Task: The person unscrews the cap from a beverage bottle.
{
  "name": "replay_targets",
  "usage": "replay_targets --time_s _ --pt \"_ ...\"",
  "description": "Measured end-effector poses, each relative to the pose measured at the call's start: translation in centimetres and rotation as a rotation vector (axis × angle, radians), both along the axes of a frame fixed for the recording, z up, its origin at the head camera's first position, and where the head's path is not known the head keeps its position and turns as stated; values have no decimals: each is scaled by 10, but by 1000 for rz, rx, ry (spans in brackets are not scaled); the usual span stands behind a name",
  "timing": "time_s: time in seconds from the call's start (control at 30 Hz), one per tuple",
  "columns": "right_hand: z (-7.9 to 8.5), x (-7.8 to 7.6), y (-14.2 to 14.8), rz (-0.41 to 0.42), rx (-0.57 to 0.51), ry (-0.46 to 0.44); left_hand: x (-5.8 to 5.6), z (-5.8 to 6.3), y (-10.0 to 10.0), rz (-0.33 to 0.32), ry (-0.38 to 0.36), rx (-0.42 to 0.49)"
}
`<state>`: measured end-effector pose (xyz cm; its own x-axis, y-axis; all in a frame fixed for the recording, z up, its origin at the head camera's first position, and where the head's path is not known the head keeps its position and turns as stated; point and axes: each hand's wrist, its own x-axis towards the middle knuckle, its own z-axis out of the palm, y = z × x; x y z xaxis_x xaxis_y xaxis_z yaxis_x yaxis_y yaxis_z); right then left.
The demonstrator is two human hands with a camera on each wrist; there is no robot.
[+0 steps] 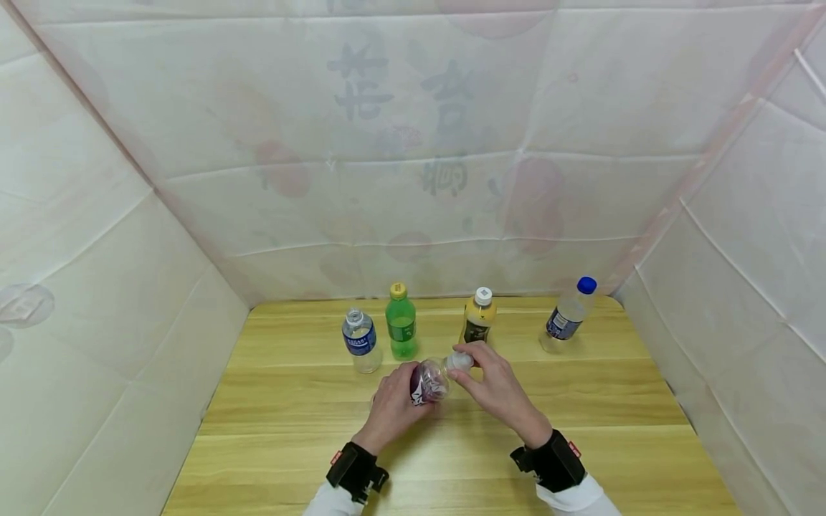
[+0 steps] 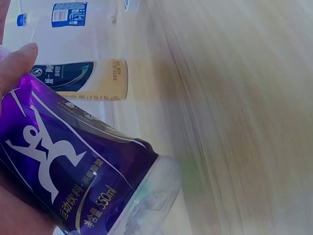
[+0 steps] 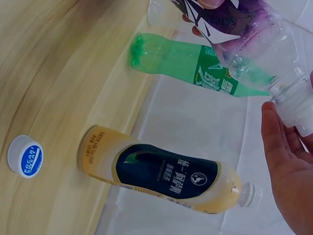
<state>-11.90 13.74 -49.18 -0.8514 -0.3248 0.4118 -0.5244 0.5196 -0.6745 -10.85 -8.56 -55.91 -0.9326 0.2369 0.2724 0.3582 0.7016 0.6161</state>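
Observation:
My left hand point(image 1: 392, 401) grips a clear drink bottle with a purple label point(image 1: 426, 385), tilted with its neck toward the right. At the bottle's mouth, my right hand point(image 1: 498, 385) pinches the whitish cap point(image 1: 459, 362) between thumb and fingers. The purple label with a white figure point(image 2: 54, 156) fills much of the left wrist view, the left thumb point(image 2: 19, 66) along its upper side. In the right wrist view the see-through neck point(image 3: 281, 88) meets the cap point(image 3: 298, 110) by the right fingers.
Behind the hands stand a clear bottle with a blue label point(image 1: 360, 340), a green bottle point(image 1: 401, 326), a yellow tea bottle point(image 1: 479, 315) and a blue-capped bottle point(image 1: 568, 315). A loose white cap with blue print point(image 3: 25, 156) lies on the wooden table point(image 1: 290, 430). Cloth walls surround the table.

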Motion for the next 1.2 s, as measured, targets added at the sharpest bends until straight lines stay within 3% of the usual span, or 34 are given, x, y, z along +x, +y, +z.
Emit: replay_targets --time_s 0.5,0.7,0.8,0.97,1.2 --pt "5 0 7 132 2 -40 -3 0 -1 -46 -51 35" --pt "3 0 6 149 -44 -66 -2 1 -1 -46 -46 44" --pt "-1 2 3 101 -89 -71 -3 2 1 -28 -20 43" --pt "-6 7 -6 -71 -160 -86 -3 2 3 30 54 -27" --pt "-10 10 -12 -233 -51 -90 -1 -4 3 50 116 -71"
